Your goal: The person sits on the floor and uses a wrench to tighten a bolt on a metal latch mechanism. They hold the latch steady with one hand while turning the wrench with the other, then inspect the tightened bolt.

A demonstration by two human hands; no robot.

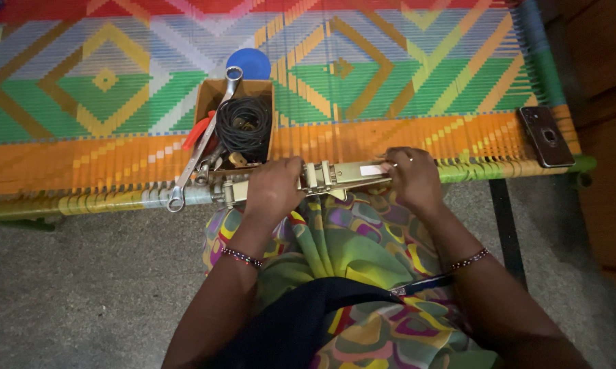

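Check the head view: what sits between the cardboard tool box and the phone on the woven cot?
Only bare woven cot surface lies between the cardboard box and the phone; the right hand sits nearer, at the cot's edge.

The person is wearing a multicoloured patterned garment (363, 239) in green, yellow, purple and red, under a dark navy cloth (301, 321). Both forearms are showing bare. Each wrist is carrying a thin beaded bracelet (242, 257), and a ring (410, 160) is showing on one finger.
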